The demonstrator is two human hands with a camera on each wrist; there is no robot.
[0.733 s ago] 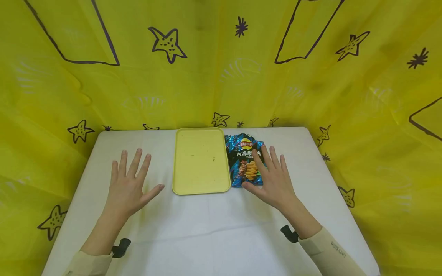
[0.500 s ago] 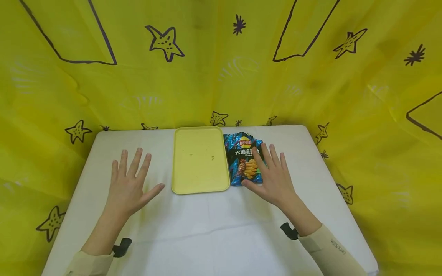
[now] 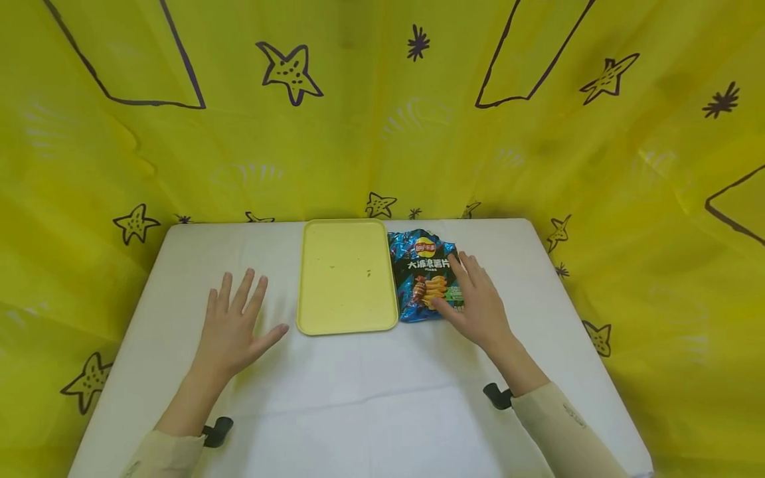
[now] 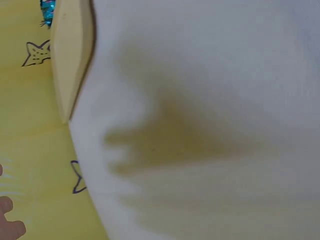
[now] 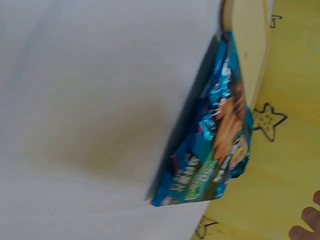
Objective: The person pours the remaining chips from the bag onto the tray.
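Observation:
A blue bag of potato chips (image 3: pixel 423 285) lies on the white table, against the right side of a yellow tray (image 3: pixel 346 312). My right hand (image 3: pixel 478 309) is held over the bag's right edge with its fingers extended, covering part of it in the head view. In the right wrist view a gap of table shows between the fingertips (image 5: pixel 306 225) and the chip bag (image 5: pixel 210 145). To the left of the tray hovers my left hand (image 3: pixel 233 332), fingers spread, holding nothing. Its shadow falls on the cloth in the left wrist view.
A white cloth (image 3: pixel 358 411) covers the table. Behind and on both sides hangs a yellow curtain (image 3: pixel 346 153) with drawn stars. A few small specks dot the tray's surface. Each wrist wears a black strap mount (image 3: pixel 218 431).
My left hand has shifted slightly right and toward me. The right hand has drawn its fingers closer together and moved a little right, uncovering more of the chip bag.

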